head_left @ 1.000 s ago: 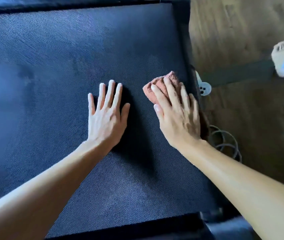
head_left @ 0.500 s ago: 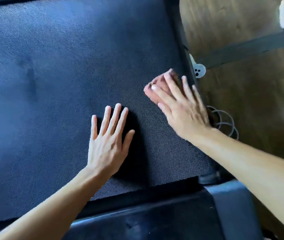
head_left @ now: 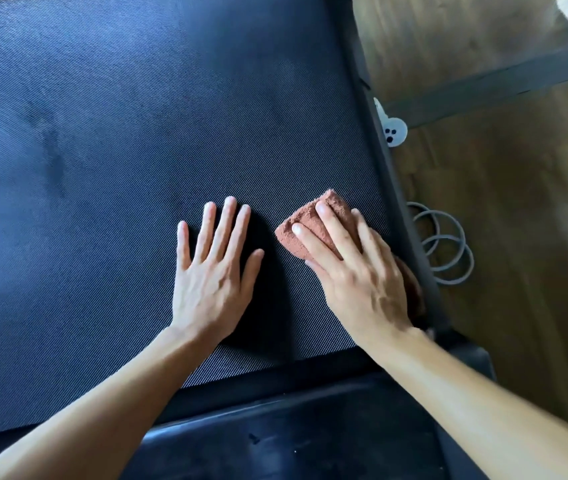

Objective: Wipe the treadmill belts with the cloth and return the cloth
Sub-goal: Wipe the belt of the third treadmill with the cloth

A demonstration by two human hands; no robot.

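Head view, contents as recorded:

1. Treadmill belt [head_left: 102, 168]: dark, finely ribbed, and filling most of the frame. Dull smudges showed on its left part.
2. Your left hand [head_left: 213, 268]: it lay palm down on the belt near the near end, with the fingers straight and a little spread, gripping nothing. It sat just left of the cloth, apart from it.
3. Cloth [head_left: 310, 223]: reddish-brown terry, bunched, resting on the belt close to its right edge. One folded corner stuck out beyond your fingertips, and a darker part showed past the outer side of your hand, against the rail.
4. Your right hand [head_left: 355, 271]: it lay on top of the cloth with straight fingers pressing it flat to the belt rather than curling round it. You could not see the thumb clearly.
5. Side rail [head_left: 396, 202]: black, running along the belt's right edge beside your right hand.
6. End cover [head_left: 275, 438]: dark, smooth and dusty, lying across the belt's near end under both your forearms.
7. Wooden floor [head_left: 518, 306]: brown boards to the right of the treadmill.
8. Grey cable [head_left: 448, 247]: coiled in loops on the floor just beside the rail.
9. Small white object [head_left: 395, 133]: marked with three dark dots, on the floor against the rail, farther along than the cable.
10. Dark bar [head_left: 483, 88]: it lay slantwise across the floor.
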